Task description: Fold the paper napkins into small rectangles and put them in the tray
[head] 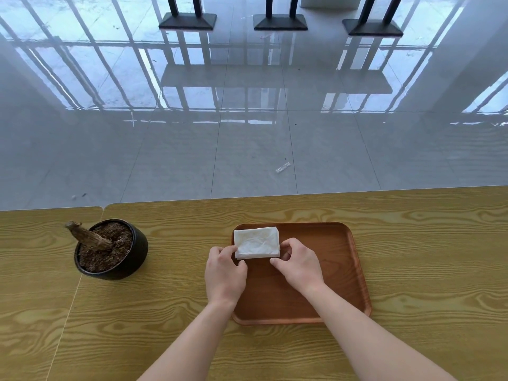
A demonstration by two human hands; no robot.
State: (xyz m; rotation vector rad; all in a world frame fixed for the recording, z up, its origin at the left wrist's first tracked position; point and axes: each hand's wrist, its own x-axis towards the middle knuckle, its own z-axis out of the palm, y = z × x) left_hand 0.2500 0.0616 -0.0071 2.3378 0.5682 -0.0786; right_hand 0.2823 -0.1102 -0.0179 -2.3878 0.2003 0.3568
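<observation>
Pinched at both near corners: a small rectangular stack of white, crinkled paper napkins (257, 243), flat in the far left corner of a round-cornered tray (338, 273) of smooth reddish-brown wood. At the left corner, curled fingers (227, 251) of the left hand (225, 273); at the right corner, curled fingers (286, 247) of the right hand (299, 266). Underneath, a yellow wood-grain worktop (426, 257). Well left of the fingers, a round black plant pot (129, 266) of coarse brown soil with a tilted dry stump (88, 236).
</observation>
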